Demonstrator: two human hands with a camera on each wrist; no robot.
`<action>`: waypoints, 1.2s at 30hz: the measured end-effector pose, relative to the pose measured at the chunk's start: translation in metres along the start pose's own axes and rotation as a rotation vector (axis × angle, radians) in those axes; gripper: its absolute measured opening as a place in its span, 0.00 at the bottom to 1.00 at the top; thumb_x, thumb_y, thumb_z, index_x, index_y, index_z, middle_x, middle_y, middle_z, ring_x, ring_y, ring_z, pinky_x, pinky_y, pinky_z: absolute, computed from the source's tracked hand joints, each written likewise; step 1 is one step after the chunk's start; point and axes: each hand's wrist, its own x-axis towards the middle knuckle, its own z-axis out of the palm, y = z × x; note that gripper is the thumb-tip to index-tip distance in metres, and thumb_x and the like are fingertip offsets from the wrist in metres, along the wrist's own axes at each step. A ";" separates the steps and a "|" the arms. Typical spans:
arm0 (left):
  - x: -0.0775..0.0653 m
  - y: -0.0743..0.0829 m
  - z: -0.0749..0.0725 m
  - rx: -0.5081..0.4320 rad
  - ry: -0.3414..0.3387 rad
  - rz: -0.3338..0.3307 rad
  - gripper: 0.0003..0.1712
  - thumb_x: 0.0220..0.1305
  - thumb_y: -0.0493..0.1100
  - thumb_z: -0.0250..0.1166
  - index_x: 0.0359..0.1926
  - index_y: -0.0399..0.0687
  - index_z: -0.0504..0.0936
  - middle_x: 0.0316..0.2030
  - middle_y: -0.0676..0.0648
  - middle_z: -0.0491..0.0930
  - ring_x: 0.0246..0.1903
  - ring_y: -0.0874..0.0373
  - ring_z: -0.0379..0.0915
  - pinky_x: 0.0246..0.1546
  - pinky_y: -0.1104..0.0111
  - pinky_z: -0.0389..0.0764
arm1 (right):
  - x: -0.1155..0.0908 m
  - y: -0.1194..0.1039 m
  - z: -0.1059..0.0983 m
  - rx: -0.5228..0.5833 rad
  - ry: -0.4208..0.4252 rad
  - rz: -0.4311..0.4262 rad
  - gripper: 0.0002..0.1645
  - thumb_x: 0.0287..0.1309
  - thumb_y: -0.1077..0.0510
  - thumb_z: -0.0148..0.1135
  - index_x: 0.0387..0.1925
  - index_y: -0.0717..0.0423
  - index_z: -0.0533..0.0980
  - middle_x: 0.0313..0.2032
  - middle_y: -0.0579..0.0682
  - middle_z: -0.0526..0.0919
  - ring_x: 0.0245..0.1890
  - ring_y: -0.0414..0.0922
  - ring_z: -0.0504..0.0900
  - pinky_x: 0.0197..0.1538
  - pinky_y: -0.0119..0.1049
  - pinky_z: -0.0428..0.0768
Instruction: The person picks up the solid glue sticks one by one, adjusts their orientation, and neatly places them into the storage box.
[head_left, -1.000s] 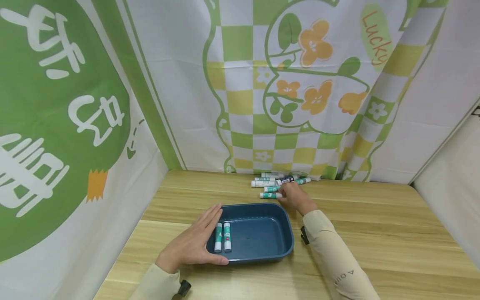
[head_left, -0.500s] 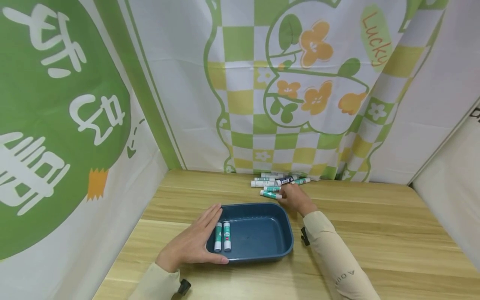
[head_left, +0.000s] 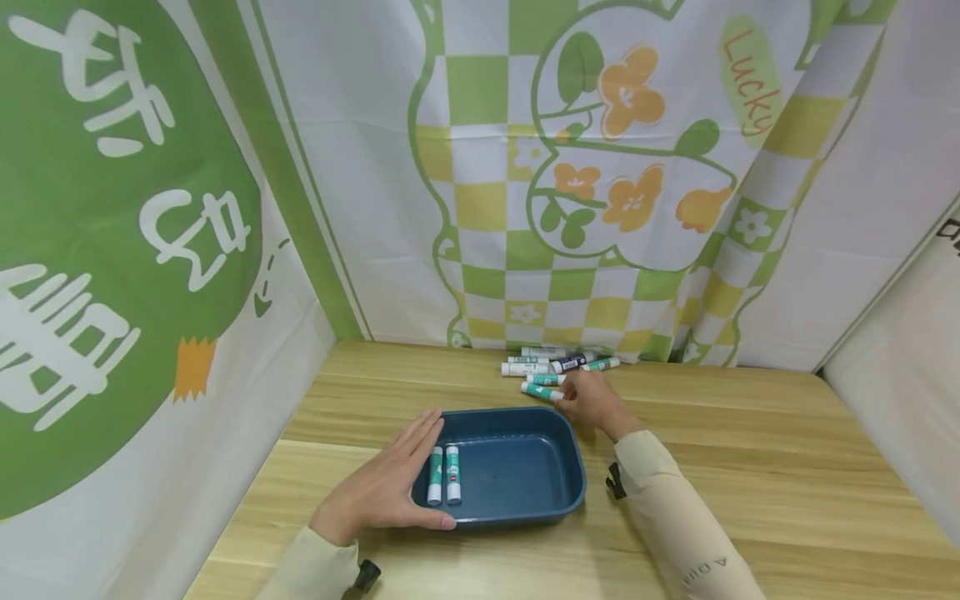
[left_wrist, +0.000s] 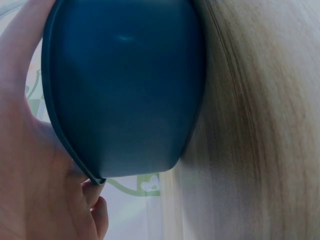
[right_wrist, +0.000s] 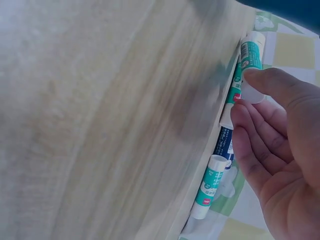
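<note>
In the head view, my right hand point(head_left: 592, 402) pinches the white end of a green-and-white glue stick point(head_left: 542, 391), which lies at a slant behind the bin. The right wrist view shows thumb and fingertips on this glue stick point(right_wrist: 251, 52). My left hand point(head_left: 384, 490) holds the left end of a dark blue plastic bin point(head_left: 517, 517), thumb along the front rim and fingers at the back corner. From the left wrist, the bin's outer wall point(left_wrist: 125, 90) fills much of the view. Two glue sticks, one point(head_left: 435, 477) beside the other point(head_left: 453, 475), lie inside the bin's left end.
Behind the right hand, several more glue sticks lie in a loose cluster, including a white one point(head_left: 525, 368), a dark blue one point(head_left: 572, 362) and a green one point(head_left: 602, 364). A patterned curtain point(head_left: 570, 292) hangs at the back edge of the wooden table point(head_left: 750, 467).
The pinched glue stick has turned, its right end coming toward the bin, and now lies slanted. My right forearm has shifted slightly right. The left hand and bin have stayed nearly in place.
</note>
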 end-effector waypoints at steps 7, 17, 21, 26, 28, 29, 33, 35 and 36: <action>0.001 -0.001 0.001 -0.007 -0.006 -0.001 0.79 0.51 0.82 0.69 0.85 0.40 0.44 0.86 0.43 0.36 0.86 0.42 0.36 0.80 0.41 0.59 | -0.010 0.001 0.004 0.068 0.081 -0.001 0.12 0.64 0.58 0.74 0.43 0.65 0.85 0.38 0.56 0.91 0.40 0.48 0.90 0.46 0.43 0.90; 0.000 -0.003 0.002 -0.013 -0.011 -0.010 0.79 0.51 0.82 0.69 0.85 0.40 0.43 0.86 0.43 0.35 0.86 0.42 0.35 0.80 0.40 0.60 | -0.026 -0.004 0.002 0.114 0.229 -0.021 0.09 0.61 0.58 0.75 0.36 0.63 0.89 0.33 0.54 0.92 0.33 0.46 0.91 0.41 0.40 0.91; 0.001 -0.003 0.002 0.003 0.001 -0.004 0.79 0.51 0.82 0.69 0.85 0.40 0.43 0.86 0.43 0.36 0.86 0.41 0.36 0.80 0.41 0.59 | -0.033 -0.011 -0.002 0.128 0.264 -0.018 0.10 0.60 0.56 0.77 0.36 0.60 0.89 0.32 0.53 0.92 0.32 0.45 0.91 0.39 0.40 0.91; 0.001 -0.002 0.001 0.004 0.003 -0.007 0.79 0.51 0.82 0.69 0.85 0.40 0.44 0.86 0.43 0.36 0.86 0.41 0.36 0.80 0.40 0.59 | -0.043 -0.023 -0.007 0.141 0.305 -0.030 0.09 0.60 0.57 0.76 0.36 0.61 0.88 0.32 0.53 0.92 0.31 0.44 0.91 0.37 0.37 0.91; 0.001 -0.002 0.001 0.002 -0.001 -0.009 0.79 0.51 0.82 0.69 0.85 0.40 0.44 0.86 0.43 0.36 0.86 0.42 0.36 0.80 0.40 0.58 | -0.048 -0.030 -0.008 0.138 0.320 -0.035 0.09 0.60 0.58 0.76 0.35 0.61 0.88 0.31 0.54 0.92 0.30 0.43 0.91 0.36 0.35 0.90; 0.001 -0.002 0.002 0.002 -0.001 -0.010 0.79 0.51 0.83 0.69 0.85 0.40 0.44 0.86 0.43 0.36 0.86 0.42 0.36 0.80 0.40 0.58 | -0.050 -0.034 -0.009 0.140 0.326 -0.032 0.09 0.60 0.58 0.76 0.35 0.61 0.88 0.31 0.53 0.92 0.30 0.42 0.91 0.35 0.35 0.90; 0.001 -0.003 0.002 0.003 0.000 -0.008 0.79 0.51 0.83 0.69 0.85 0.40 0.44 0.86 0.43 0.37 0.86 0.42 0.36 0.81 0.40 0.58 | -0.060 -0.051 -0.013 0.162 0.332 -0.032 0.08 0.59 0.59 0.76 0.35 0.61 0.87 0.31 0.53 0.92 0.30 0.41 0.90 0.33 0.33 0.89; 0.001 -0.003 0.002 0.005 0.003 -0.008 0.79 0.51 0.83 0.69 0.85 0.40 0.44 0.86 0.43 0.37 0.86 0.42 0.37 0.81 0.41 0.58 | -0.064 -0.060 -0.014 0.175 0.322 -0.024 0.08 0.59 0.59 0.76 0.36 0.62 0.87 0.31 0.53 0.93 0.29 0.41 0.90 0.32 0.31 0.88; 0.001 -0.003 0.002 0.006 0.004 -0.008 0.79 0.50 0.83 0.69 0.85 0.40 0.44 0.86 0.42 0.37 0.86 0.41 0.37 0.81 0.41 0.58 | -0.067 -0.065 -0.015 0.182 0.317 -0.021 0.08 0.59 0.60 0.75 0.36 0.62 0.87 0.31 0.53 0.92 0.29 0.40 0.90 0.31 0.31 0.88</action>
